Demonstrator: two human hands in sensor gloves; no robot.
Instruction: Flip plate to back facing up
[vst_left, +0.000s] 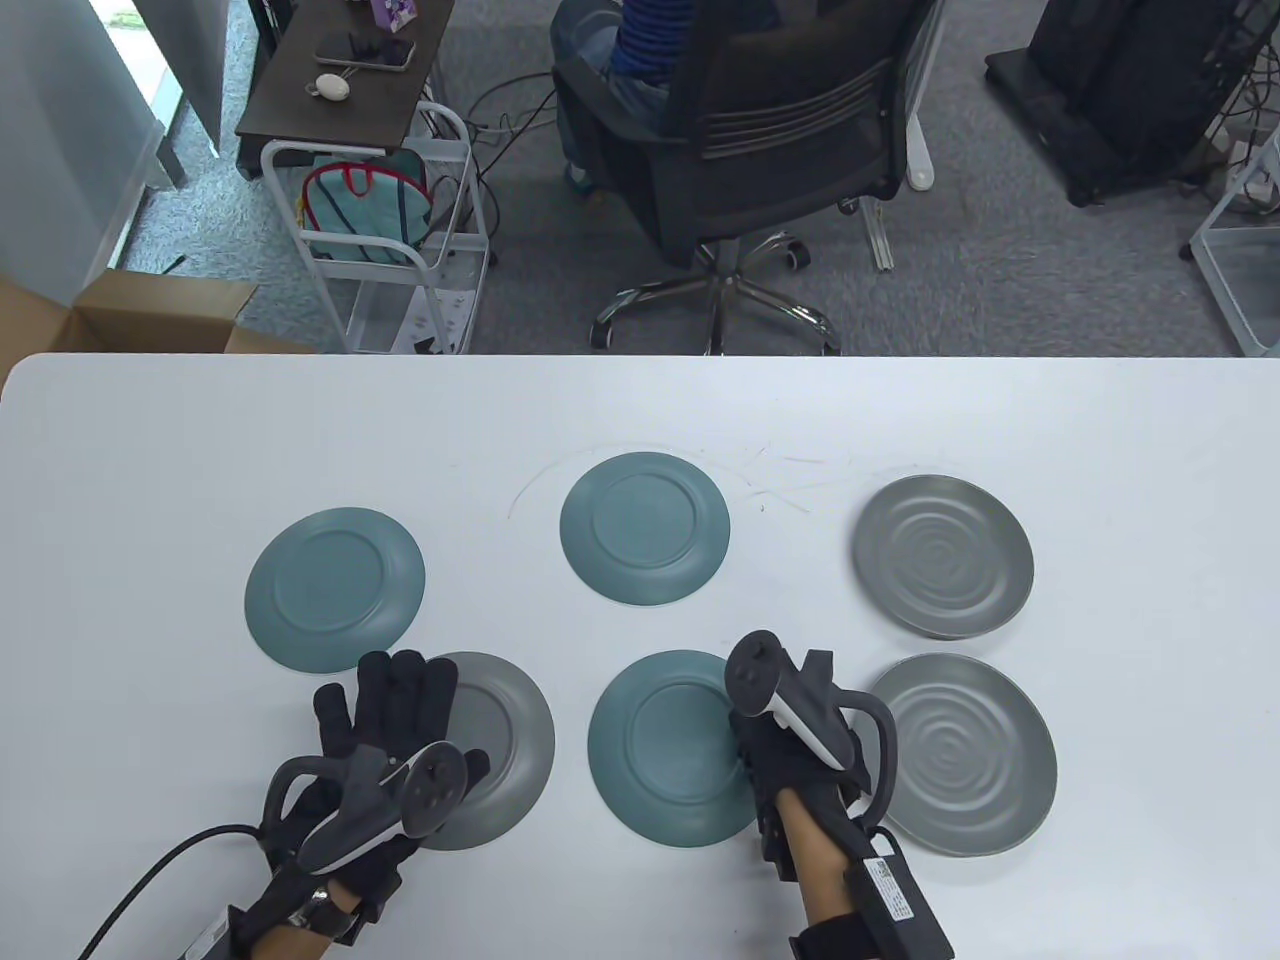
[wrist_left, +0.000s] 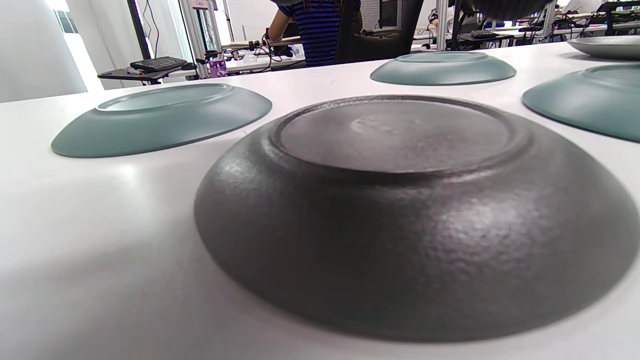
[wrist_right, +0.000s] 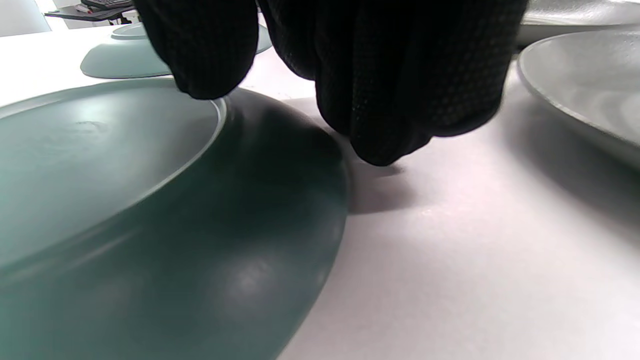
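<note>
Your right hand (vst_left: 790, 730) has fingers curled at the rim of the teal plate (vst_left: 665, 750), near the table's (vst_left: 150, 450) front edge, not gripping yet. That plate's already back up. Left hand (vst_left: 390, 730) lies open over the grey plate (vst_left: 505, 740), w/ back up too.

Six round plates lie flat on the white bench (vst_left: 150, 450). Three are blue-green and lie with the back up, each showing a raised ring: one at the far left (vst_left: 334, 588), one in the far middle (vst_left: 644, 527), one in the near middle (vst_left: 675, 748). A dark grey plate (vst_left: 495, 740) at the near left also lies back up, partly hidden. Two grey plates on the right lie face up, with swirl rings inside: a far one (vst_left: 942, 556) and a near one (vst_left: 965, 754), close together
</note>
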